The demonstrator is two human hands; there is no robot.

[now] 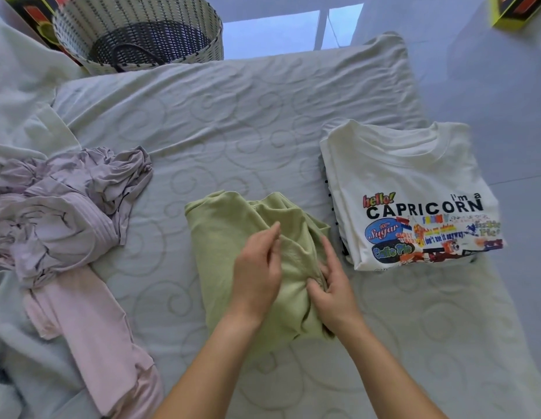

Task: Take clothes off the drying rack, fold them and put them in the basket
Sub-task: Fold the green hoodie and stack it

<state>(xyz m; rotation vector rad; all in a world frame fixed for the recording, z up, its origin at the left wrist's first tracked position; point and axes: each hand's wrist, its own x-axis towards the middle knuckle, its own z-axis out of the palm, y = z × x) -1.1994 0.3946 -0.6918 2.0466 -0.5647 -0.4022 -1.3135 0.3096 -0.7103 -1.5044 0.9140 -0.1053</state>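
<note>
Both forearms enter from the bottom edge and meet over a green garment lying partly folded on the mattress, which fills most of the view under a pale sheet with a stitched swirl pattern. Left hand: fingers extended and close together, palm pressed flat on the green cloth, not gripping. Right hand: fingers curled, pinching a bunched fold of the same cloth at its right edge. To the left, a crumpled lilac garment lies heaped, partly over a pink garment spread flat toward the near left corner. To the right, a folded white T-shirt with coloured print and the word CAPRICORN sits near the mattress edge, on top of other folded cloth of which only a dark-dotted edge shows. Woven basket, white with dark strands, stands at the far left end, touching the mattress; its visible interior shows no clothes.
</note>
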